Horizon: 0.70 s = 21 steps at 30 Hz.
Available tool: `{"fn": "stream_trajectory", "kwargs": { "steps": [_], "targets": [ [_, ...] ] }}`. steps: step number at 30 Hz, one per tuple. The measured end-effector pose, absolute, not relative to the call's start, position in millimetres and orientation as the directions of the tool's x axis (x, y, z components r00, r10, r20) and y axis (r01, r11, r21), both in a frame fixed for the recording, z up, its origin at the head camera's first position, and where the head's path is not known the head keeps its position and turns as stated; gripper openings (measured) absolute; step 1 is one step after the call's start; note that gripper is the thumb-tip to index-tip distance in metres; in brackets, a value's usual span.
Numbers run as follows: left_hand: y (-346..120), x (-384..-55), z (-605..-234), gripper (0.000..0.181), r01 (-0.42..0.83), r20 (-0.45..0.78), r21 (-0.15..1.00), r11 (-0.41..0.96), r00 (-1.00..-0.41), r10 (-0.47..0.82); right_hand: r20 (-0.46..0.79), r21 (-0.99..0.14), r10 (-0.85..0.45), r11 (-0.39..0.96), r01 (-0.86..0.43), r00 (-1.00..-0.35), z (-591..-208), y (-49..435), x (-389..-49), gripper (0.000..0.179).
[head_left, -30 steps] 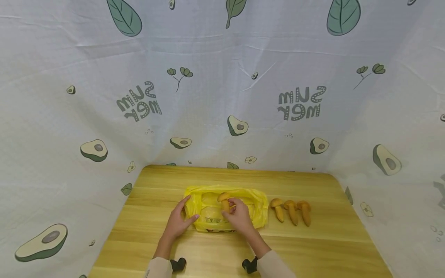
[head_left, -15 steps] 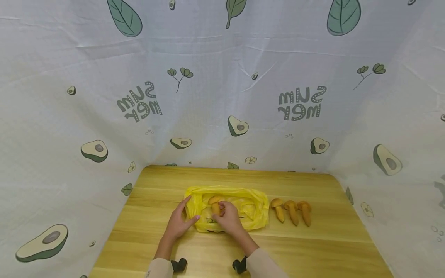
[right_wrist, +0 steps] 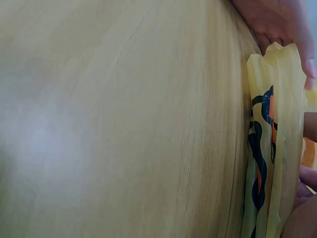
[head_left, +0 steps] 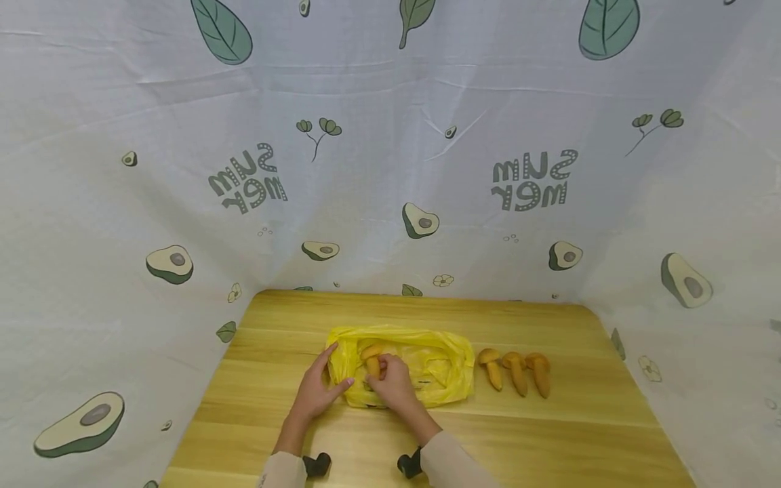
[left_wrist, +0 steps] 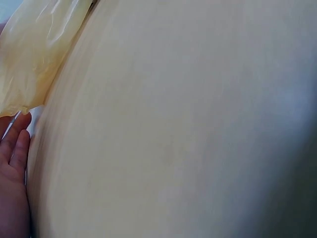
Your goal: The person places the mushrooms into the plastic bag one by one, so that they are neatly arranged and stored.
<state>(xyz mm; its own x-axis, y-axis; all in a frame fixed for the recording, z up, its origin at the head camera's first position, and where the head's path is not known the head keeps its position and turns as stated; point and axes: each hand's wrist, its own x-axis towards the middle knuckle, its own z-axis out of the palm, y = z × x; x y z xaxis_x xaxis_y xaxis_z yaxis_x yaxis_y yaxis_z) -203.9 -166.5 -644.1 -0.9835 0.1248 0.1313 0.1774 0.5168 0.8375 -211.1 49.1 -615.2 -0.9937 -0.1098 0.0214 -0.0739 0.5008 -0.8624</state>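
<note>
Orange mushroom (head_left: 372, 364) pinched by right hand (head_left: 393, 385) inside bag (head_left: 462, 376).

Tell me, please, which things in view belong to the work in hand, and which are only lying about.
Belonging to the work:
mushroom held by the right hand
yellow bag, left hand at its left end
three mushrooms beside the bag, probably

Only surroundings:
wooden table
printed cloth
</note>
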Motion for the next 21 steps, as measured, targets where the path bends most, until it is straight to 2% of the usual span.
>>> {"fn": "stream_trajectory", "kwargs": {
  "steps": [13, 21],
  "targets": [
    [-165.4, -206.4, -647.4, 0.091, 0.185, 0.136, 0.845, 0.501, -0.982, 0.133, 0.032, -0.843, -0.151, 0.527, -0.108, -0.988, -613.0, 41.1, -214.4, 0.057],
    [-165.8, -204.2, -646.0, 0.093, 0.171, 0.123, 0.85, 0.498, -0.984, 0.128, 0.025, -0.835, -0.16, 0.54, -0.109, -0.987, -611.6, 42.8, -214.6, 0.048]
  ]
}}
